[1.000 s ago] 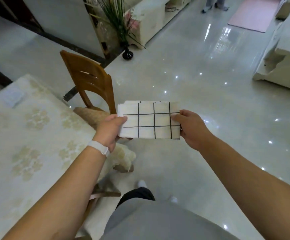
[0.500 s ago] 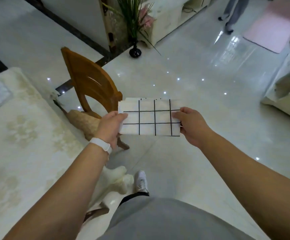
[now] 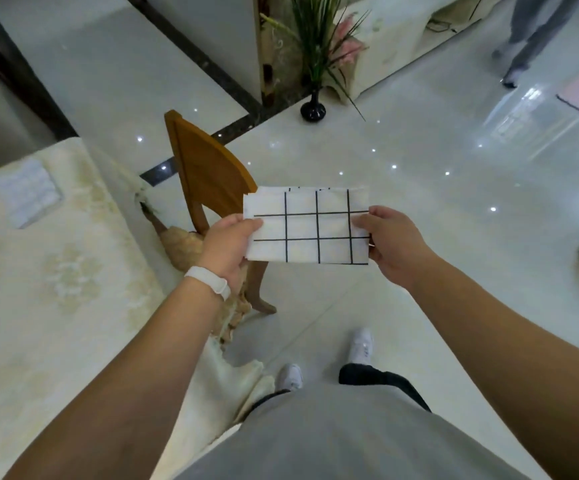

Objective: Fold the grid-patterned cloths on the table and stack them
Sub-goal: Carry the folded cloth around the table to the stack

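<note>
I hold a folded white cloth with a black grid pattern [image 3: 310,226] in the air over the floor, to the right of the table [image 3: 49,289]. My left hand [image 3: 229,242] pinches its left edge and my right hand [image 3: 390,237] pinches its right edge. The cloth is a flat rectangle, with layered edges showing at its top. A pale folded cloth [image 3: 28,194] lies on the table's far left part; whether it carries a grid I cannot tell.
The table wears a cream floral tablecloth. A wooden chair [image 3: 208,174] with a tan cushion stands at the table's right side, just behind my left hand. A black vase with a plant [image 3: 313,110] stands on the glossy floor. Another person's legs [image 3: 527,36] are at the far right.
The view has swung to the right and down, so the table sits further left and my feet show. Both hands keep the same hold on the cloth.
</note>
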The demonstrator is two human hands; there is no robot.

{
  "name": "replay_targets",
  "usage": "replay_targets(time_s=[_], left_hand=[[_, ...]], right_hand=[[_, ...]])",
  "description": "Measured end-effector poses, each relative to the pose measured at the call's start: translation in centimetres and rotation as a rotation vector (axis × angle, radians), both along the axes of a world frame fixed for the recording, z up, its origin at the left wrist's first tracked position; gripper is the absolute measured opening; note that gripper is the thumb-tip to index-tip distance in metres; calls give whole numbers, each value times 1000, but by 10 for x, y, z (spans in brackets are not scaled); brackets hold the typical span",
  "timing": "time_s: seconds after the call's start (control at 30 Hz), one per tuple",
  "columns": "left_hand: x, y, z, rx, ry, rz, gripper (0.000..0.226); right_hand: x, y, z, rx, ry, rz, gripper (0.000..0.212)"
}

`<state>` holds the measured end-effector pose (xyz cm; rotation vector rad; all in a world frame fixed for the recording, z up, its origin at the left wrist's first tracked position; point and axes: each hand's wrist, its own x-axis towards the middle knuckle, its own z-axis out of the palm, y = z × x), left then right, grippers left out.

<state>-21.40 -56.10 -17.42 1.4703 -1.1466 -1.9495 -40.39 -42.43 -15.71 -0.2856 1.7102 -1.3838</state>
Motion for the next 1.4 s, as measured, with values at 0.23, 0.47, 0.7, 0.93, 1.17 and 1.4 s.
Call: replay_targets(time_s=[0.23,0.47,0.7,0.93,1.17,1.4], left_hand=[[-39,-37,-8,2,-54,147,20],[-115,-64,3,-26,-49,266,14],[-173,-83,13,-18,-14,381,11],[-185,-109,20,-22,-23,458,25],[-170,-164,12,-30,-10,518,24],[-148,-255,11,-81,2,579,18]], right_hand=[[-57,-63,-13,-16,-54,124,11],[-143,-119,-4,-20,-62,260,12],[-213,-165,8,-43,-61,380,12],[-230,-217,9,-42,-83,473,12],[-216,-293,-2,-8,-87,541,10],[-195,-394,0,30,-35,571,9]])
